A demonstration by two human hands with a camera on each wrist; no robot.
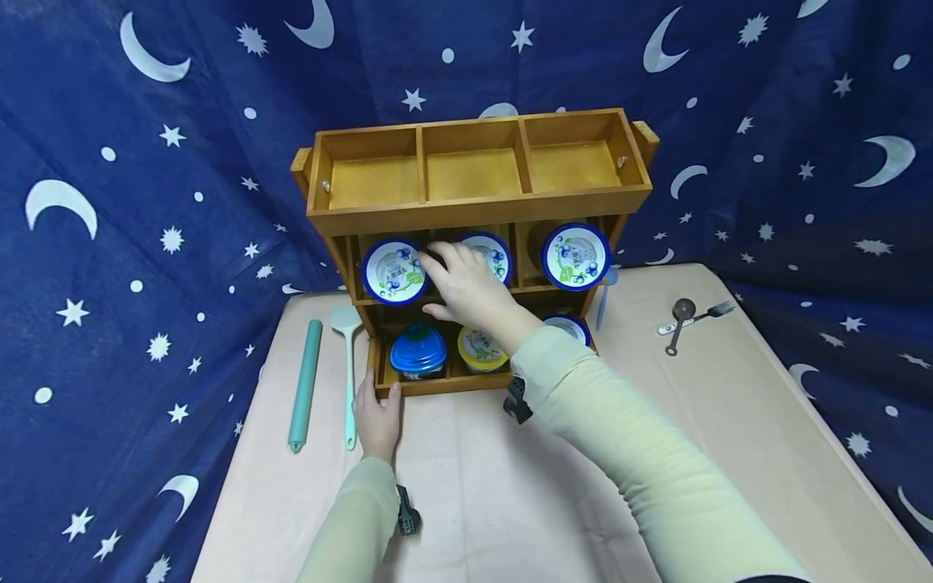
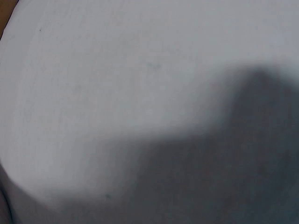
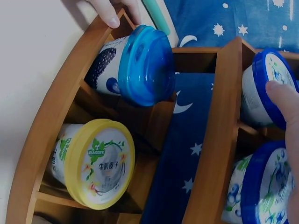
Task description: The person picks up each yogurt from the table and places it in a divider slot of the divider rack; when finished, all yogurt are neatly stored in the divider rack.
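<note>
A wooden rack [image 1: 479,212] holds lidded tubs on its middle and lower shelves. My right hand [image 1: 472,287] reaches in at the middle shelf, a fingertip at the rim of the left blue-lidded tub [image 1: 395,271]. It partly covers the middle blue-lidded tub [image 1: 496,253]. In the right wrist view, a finger [image 3: 280,99] overlaps the left tub's lid. My left hand [image 1: 379,421] holds the rack's lower front left corner, thumb and fingers on either side of it. Beside it sits a tub with a clear blue lid [image 1: 419,348].
A yellow-lidded tub [image 1: 481,348] and another blue-lidded tub [image 1: 567,327] stand on the lower shelf; one more tub [image 1: 576,256] is at middle right. Left lie a teal rod [image 1: 306,387] and a pale spatula [image 1: 347,324]; right, a measuring spoon [image 1: 683,309] crosses a fork [image 1: 717,310].
</note>
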